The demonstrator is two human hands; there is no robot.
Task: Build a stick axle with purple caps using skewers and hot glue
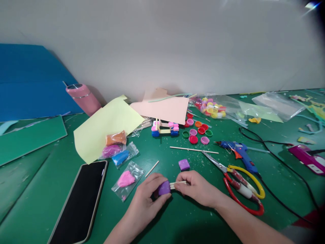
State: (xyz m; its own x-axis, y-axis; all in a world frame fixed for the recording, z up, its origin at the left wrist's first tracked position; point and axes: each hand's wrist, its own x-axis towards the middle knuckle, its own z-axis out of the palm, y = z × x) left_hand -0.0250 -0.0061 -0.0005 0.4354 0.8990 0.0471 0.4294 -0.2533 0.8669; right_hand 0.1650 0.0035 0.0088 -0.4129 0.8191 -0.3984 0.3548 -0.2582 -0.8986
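Between the fingers and thumb of my left hand (151,195) is a purple clay block (164,188). Several thin wooden sticks (173,185) run from its right side to my right hand (194,186), which pinches their other ends. Whether the sticks go into the clay or only touch it cannot be made out. Just beyond my right hand lies a second purple clay block (184,165). A short loose stick (152,168) rests beyond my left hand, and a longer stick (194,149) lies farther back. To the left is a bag of pink clay (127,179).
A phone (78,203) lies at left. Scissors (241,186) and a blue glue gun (240,154) with its cable are at right. Behind stand a small stick-and-clay model (165,129), bottle caps (193,139), paper sheets (109,125) and a pink bottle (83,99) by the wall.
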